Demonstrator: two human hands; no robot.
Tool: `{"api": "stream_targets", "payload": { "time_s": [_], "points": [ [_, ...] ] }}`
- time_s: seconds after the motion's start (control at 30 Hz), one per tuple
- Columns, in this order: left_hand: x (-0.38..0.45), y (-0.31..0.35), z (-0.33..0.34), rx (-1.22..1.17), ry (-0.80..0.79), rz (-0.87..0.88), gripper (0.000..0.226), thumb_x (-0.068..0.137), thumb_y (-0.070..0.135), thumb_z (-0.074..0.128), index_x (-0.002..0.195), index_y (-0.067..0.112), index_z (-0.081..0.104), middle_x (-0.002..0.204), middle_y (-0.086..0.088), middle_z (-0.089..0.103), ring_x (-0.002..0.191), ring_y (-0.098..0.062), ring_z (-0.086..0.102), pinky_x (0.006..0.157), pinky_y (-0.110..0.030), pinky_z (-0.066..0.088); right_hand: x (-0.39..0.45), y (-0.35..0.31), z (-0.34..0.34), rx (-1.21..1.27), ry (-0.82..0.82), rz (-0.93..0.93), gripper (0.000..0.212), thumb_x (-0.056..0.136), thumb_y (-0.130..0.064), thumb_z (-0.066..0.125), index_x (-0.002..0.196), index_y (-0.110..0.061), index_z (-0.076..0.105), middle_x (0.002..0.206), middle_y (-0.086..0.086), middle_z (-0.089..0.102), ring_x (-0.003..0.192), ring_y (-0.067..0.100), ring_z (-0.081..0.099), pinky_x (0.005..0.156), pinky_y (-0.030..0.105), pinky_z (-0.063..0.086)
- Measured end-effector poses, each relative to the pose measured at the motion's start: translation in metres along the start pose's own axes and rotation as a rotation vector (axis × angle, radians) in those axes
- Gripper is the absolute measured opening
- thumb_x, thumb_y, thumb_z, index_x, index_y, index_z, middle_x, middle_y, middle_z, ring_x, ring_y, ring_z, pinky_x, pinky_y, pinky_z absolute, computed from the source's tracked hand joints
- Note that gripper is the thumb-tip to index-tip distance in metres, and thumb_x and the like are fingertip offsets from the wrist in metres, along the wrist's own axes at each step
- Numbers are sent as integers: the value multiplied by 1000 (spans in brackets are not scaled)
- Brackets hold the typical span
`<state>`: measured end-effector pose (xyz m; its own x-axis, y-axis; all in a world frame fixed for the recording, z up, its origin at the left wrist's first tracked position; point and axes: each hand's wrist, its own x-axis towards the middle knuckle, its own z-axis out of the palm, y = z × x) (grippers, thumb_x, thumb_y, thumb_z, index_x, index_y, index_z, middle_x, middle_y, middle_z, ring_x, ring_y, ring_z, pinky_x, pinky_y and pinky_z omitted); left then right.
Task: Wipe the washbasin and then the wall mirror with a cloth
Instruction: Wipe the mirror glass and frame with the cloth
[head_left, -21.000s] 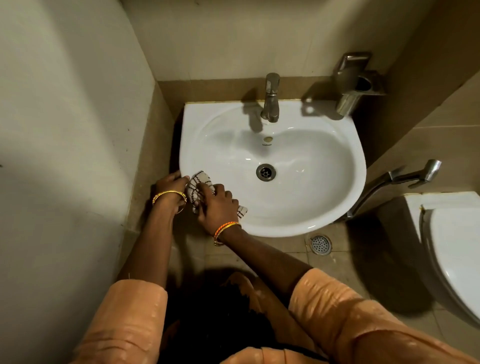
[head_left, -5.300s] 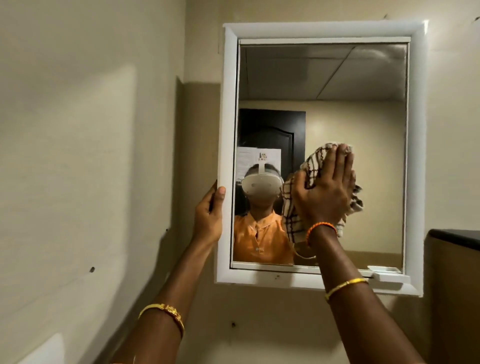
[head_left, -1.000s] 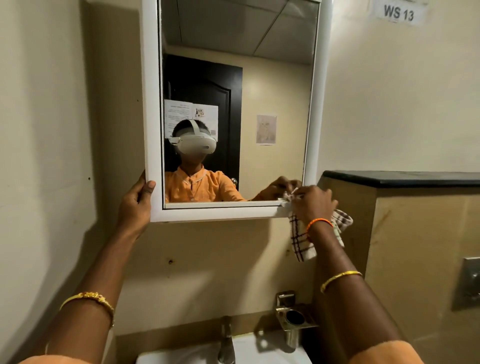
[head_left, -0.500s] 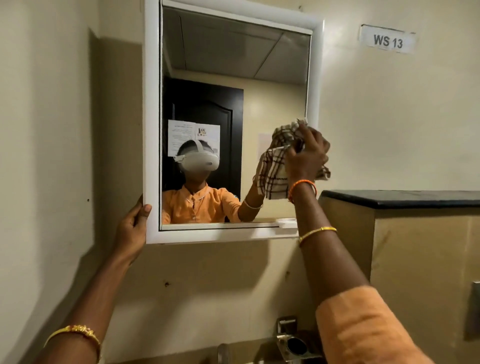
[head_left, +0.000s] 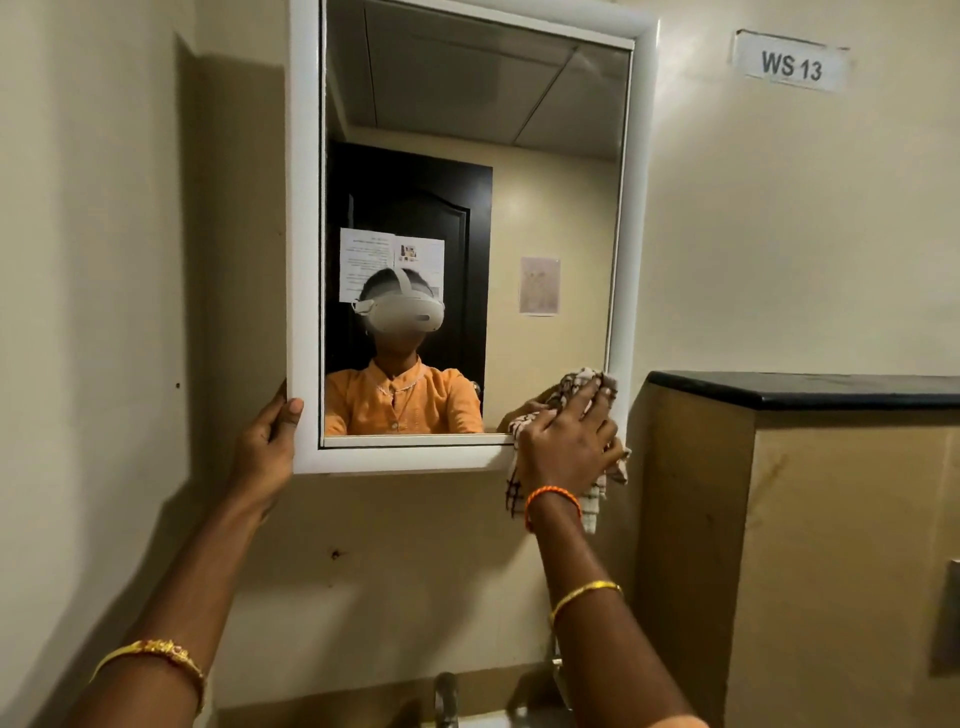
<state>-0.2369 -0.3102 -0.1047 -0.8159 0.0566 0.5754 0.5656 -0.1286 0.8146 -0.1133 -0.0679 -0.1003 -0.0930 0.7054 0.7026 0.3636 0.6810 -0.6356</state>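
The white-framed wall mirror (head_left: 304, 218) hangs in front of me. My left hand (head_left: 267, 441) grips its lower left corner, thumb on the front of the frame. My right hand (head_left: 569, 436) presses a white cloth with dark checks (head_left: 576, 387) flat against the mirror's lower right corner, covering the glass edge and bottom frame. Part of the cloth hangs below my wrist. The washbasin is almost wholly out of view; only its tap (head_left: 445, 699) shows at the bottom edge.
A tiled ledge with a black top (head_left: 810, 389) juts out right beside the mirror. A "WS 13" label (head_left: 790, 65) is stuck on the wall above it. A plain wall closes in on the left.
My right hand has moved the cloth down from the mirror's right edge at mid-height to its lower right corner. My left hand has stayed on the lower left corner.
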Motion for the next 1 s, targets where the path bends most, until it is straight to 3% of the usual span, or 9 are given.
{"api": "stream_targets", "payload": {
  "time_s": [0.2, 0.33, 0.43, 0.53, 0.6, 0.67, 0.73, 0.87, 1.0],
  "points": [
    [-7, 10, 4, 50, 25, 15, 46, 100, 26, 38, 143, 10, 37, 145, -9, 44, 132, -21, 41, 100, -20, 29, -12, -18, -1, -78, -49, 36, 67, 80, -18, 51, 142, -1, 31, 139, 22, 41, 119, 36, 45, 99, 49, 31],
    [-11, 13, 4, 28, 18, 17, 45, 100, 24, 37, 142, 9, 38, 145, -10, 44, 127, -15, 42, 101, -20, 29, -45, -39, 8, -9, -27, -78, 66, 65, -11, 63, 129, -3, 47, 120, 22, 53, 104, 36, 53, 91, 46, 40],
    [-12, 14, 5, 18, 16, 6, 44, 100, 24, 37, 142, 10, 39, 140, -8, 47, 122, -15, 44, 100, -21, 32, -85, -59, 17, 48, -73, -233, 68, 60, -13, 63, 127, -8, 50, 120, 18, 56, 107, 31, 47, 91, 42, 37],
    [-10, 15, 6, 29, 22, 4, 43, 100, 23, 39, 141, 8, 40, 141, -10, 47, 128, -21, 45, 105, -24, 34, -123, -85, 22, 63, -165, -482, 64, 62, -14, 55, 126, -15, 52, 124, 12, 58, 114, 28, 50, 94, 40, 39],
    [-7, 12, 4, 41, 17, 5, 41, 100, 18, 40, 138, 4, 44, 139, -14, 49, 122, -21, 49, 96, -16, 39, -140, -96, 24, 76, -240, -722, 59, 68, -17, 45, 126, -18, 54, 127, 7, 58, 117, 27, 52, 94, 39, 33],
    [-6, 10, 1, 48, 7, 8, 39, 99, 14, 41, 136, 3, 46, 134, -15, 53, 114, -16, 50, 87, -14, 40, -141, -95, 29, 82, -231, -864, 59, 66, -20, 57, 125, -19, 57, 127, 2, 58, 118, 24, 49, 91, 39, 35],
    [-5, 11, -1, 44, -15, -6, 40, 99, 16, 42, 137, 4, 44, 137, -13, 51, 122, -21, 50, 97, -18, 36, -129, -88, 30, 96, -186, -817, 64, 57, -21, 69, 120, -22, 60, 125, -1, 59, 116, 21, 47, 89, 38, 37],
    [-6, 6, -4, 16, -74, -71, 44, 99, 25, 42, 141, 13, 41, 143, -8, 47, 130, -25, 46, 112, -39, 35, -132, -75, 30, 144, -122, -543, 68, 57, -10, 64, 123, -23, 59, 128, -1, 59, 120, 19, 40, 92, 40, 27],
    [1, 0, -9, 4, -72, -101, 41, 97, 24, 45, 137, 12, 46, 135, -9, 53, 117, -21, 53, 102, -35, 42, -145, -94, 32, 207, -280, -749, 68, 55, -13, 66, 121, -23, 61, 127, -1, 60, 120, 21, 41, 89, 37, 27]
  ]
}}
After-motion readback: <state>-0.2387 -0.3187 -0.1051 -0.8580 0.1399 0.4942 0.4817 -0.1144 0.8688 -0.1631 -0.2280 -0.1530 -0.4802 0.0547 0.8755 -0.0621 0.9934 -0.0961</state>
